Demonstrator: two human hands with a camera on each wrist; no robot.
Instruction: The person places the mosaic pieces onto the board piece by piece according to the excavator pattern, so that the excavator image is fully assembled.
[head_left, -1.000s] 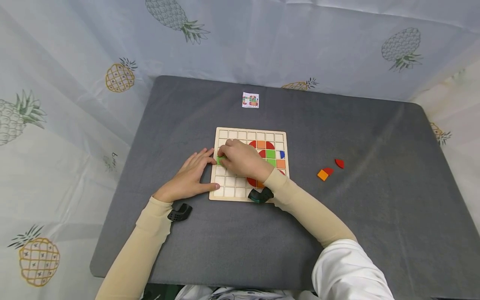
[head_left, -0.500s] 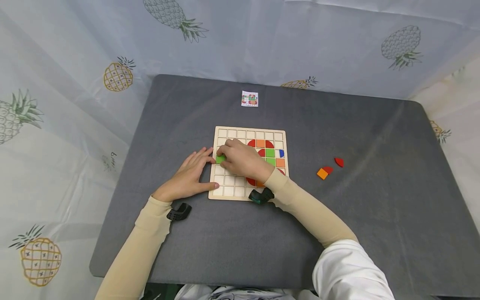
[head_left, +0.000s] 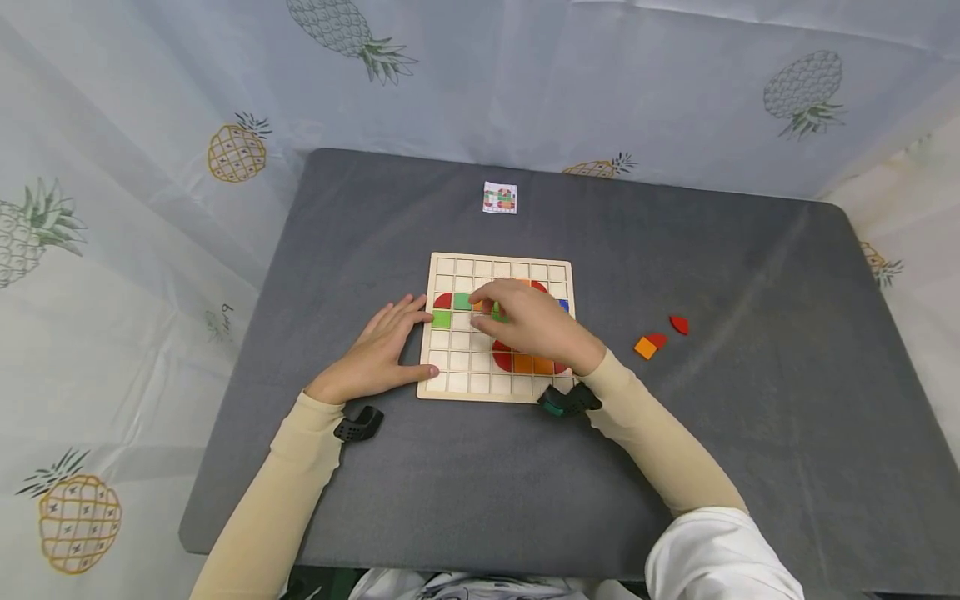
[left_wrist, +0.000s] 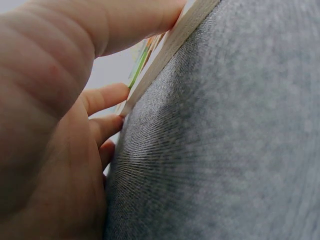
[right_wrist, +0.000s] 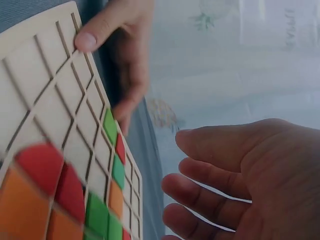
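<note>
A wooden grid board (head_left: 450, 396) lies on the table with coloured tiles in its cells. My left hand (head_left: 378, 354) touches the board's left edge, fingers spread and thumb on the near left corner area. Beside its fingertips a green square tile (head_left: 441, 319) sits in the leftmost column, a red quarter-circle tile (head_left: 444, 301) just above it. My right hand (head_left: 536, 321) hovers over the board's right half and hides several tiles. In the right wrist view its fingers are loosely bent, with nothing between thumb and fingers. Orange square tiles (head_left: 522, 364) show below it.
Right of the board lie a loose orange square tile (head_left: 646, 348), a red tile (head_left: 657, 340) touching it and another red quarter-circle tile (head_left: 678, 325). A small printed pattern card (head_left: 500, 198) lies behind the board on the grey table (head_left: 750, 417). A pineapple-print curtain (head_left: 525, 83) surrounds the table.
My right hand has let go of the green square tile at the left column and moved right, uncovering the red and green tiles there. My left hand stays at the board's edge.
</note>
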